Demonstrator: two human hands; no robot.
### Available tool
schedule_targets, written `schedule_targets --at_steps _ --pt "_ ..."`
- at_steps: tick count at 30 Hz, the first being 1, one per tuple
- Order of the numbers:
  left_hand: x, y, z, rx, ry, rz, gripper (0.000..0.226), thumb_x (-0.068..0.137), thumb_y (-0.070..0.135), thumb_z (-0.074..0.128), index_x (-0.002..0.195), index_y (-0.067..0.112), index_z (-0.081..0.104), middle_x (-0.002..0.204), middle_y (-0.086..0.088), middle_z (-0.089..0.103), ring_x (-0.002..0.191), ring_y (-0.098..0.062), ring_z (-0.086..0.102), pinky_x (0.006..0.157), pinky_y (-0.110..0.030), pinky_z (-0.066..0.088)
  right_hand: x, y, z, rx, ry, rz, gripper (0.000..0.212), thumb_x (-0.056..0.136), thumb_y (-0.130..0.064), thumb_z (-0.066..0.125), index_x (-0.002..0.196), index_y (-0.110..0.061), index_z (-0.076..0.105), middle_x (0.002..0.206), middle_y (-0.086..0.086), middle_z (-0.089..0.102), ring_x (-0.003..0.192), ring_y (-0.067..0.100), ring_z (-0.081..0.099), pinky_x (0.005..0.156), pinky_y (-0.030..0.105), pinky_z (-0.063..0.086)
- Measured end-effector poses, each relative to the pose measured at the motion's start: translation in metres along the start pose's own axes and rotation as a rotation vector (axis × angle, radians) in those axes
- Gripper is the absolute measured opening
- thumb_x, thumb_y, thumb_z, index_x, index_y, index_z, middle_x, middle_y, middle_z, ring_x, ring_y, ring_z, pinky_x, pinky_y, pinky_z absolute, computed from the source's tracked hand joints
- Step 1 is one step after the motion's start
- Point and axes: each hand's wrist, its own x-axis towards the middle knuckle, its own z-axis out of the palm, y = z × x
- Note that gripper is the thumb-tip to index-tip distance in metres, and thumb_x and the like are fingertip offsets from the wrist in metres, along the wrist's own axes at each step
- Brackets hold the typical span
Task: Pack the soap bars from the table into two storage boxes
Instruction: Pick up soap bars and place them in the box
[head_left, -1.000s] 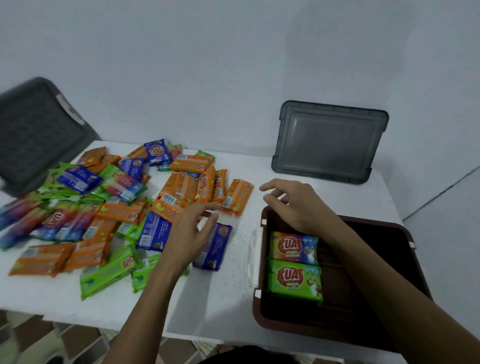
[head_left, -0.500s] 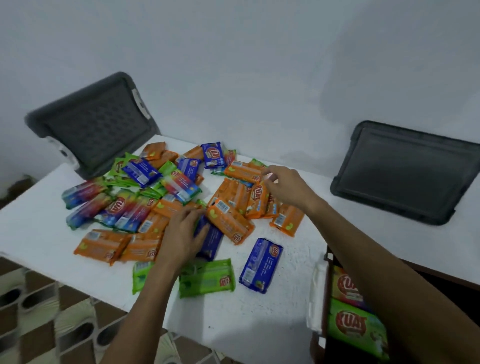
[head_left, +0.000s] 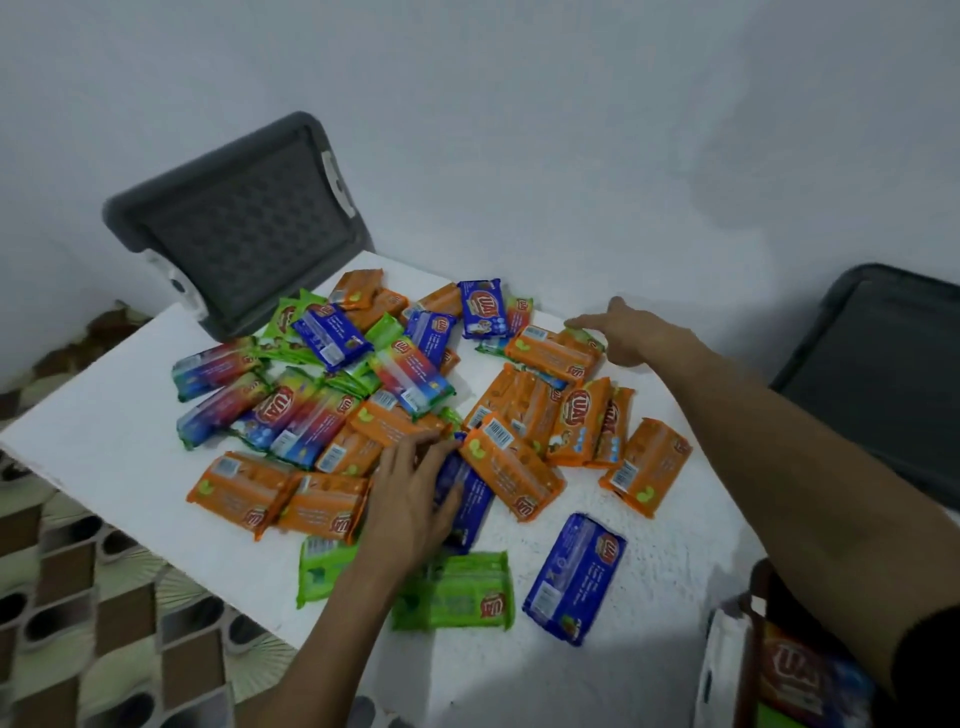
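**Soap heap on a white table, both hands open among the bars**

White table (head_left: 130, 457) with a rough, speckled top, set against pale, bare walls. To its left, a floor (head_left: 78, 597) of brown and cream patterned tiles.

At the table's far left corner, a grey lid (head_left: 244, 228) propped on edge against the wall, ribbed face outward, white latches showing. At the right edge of view, a second dark lid (head_left: 893, 374), also leaning, partly cut off. In the lower right corner, only a brown edge and white latch of a storage box (head_left: 753, 587), with wrapped bars inside (head_left: 795, 675), blurred and partly hidden by the right forearm.

Across the middle of the table, the soap bars (head_left: 395, 410) in a loose, overlapping heap of orange, blue, green and rainbow wrappers. Nearer, clear of the heap, a lone blue bar (head_left: 574, 577) and just beside it a green bar (head_left: 457, 592); another green one half under the left forearm.

Left hand (head_left: 410, 499) palm down, fingers straight and spread, pressing on a blue bar (head_left: 467, 499) wedged among orange ones; nothing gripped. Right hand (head_left: 628, 332) stretched to the heap's far side, fingers extended, tips touching a green-edged wrapper (head_left: 587, 332) atop an orange bar; nothing held.
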Motion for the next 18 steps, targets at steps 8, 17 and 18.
schedule_targets --at_steps 8,17,18 --pt "0.001 -0.002 0.002 -0.011 -0.014 -0.039 0.055 0.087 0.053 0.039 0.131 0.024 0.051 0.135 -0.001 0.044 0.121 -0.020 0.041 0.098 -0.040 0.042 0.018 -0.006 -0.005 -0.111 -0.081 -0.067 0.073 0.081 -0.037 0.074 0.137 -0.057 0.032 0.139 0.010 0.027 0.119 0.036 0.048 0.099 0.049 0.046" --pt "-0.001 -0.002 0.004 -0.012 -0.011 -0.040 0.054 0.088 0.053 0.039 0.131 0.023 0.051 0.136 -0.002 0.044 0.122 -0.020 0.041 0.098 -0.041 0.043 -0.006 0.012 -0.015 -0.139 0.000 -0.188 0.068 0.074 -0.037 0.077 0.131 -0.032 0.041 0.133 0.005 0.043 0.115 0.027 0.042 0.093 0.043 0.044" --pt "-0.001 -0.001 0.003 -0.012 -0.012 -0.041 0.054 0.088 0.053 0.039 0.131 0.023 0.050 0.136 -0.002 0.043 0.122 -0.020 0.041 0.098 -0.040 0.042 -0.010 0.013 -0.014 -0.116 0.015 -0.200 0.066 0.074 -0.038 0.077 0.129 -0.029 0.043 0.130 0.004 0.048 0.110 0.024 0.042 0.092 0.043 0.043"
